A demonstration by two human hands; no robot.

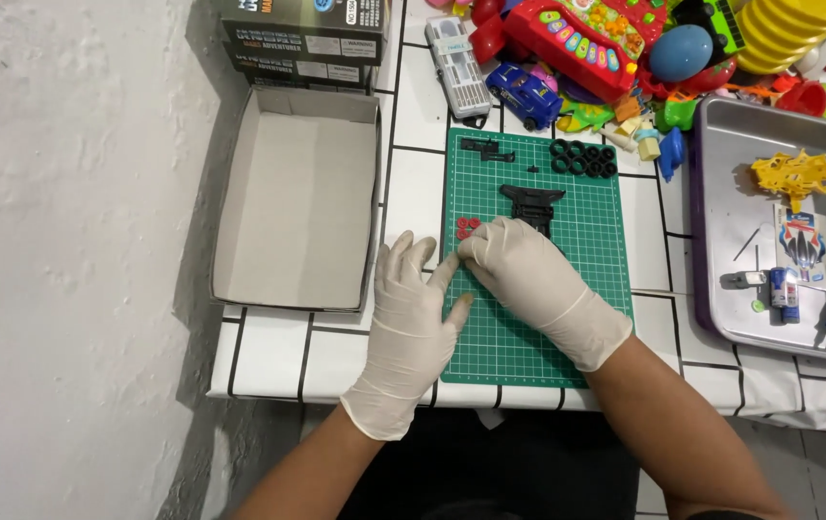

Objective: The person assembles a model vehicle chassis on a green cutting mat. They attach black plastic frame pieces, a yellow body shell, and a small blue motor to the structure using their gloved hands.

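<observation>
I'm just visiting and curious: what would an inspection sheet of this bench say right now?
Surface: white tiled table with a green cutting mat on it.
Job's things: small red round parts beside the fingers; black frame piece; black rings in a cluster.
Clutter: open cardboard box; metal tray holding a yellow part and small tools; heap of colourful toys at the back.
Grips: left hand and right hand, both in white gloves, rest on the mat and meet at the fingertips; what they pinch is hidden.
Cables: nothing seen.
Surroundings: rough white wall on the left.
</observation>
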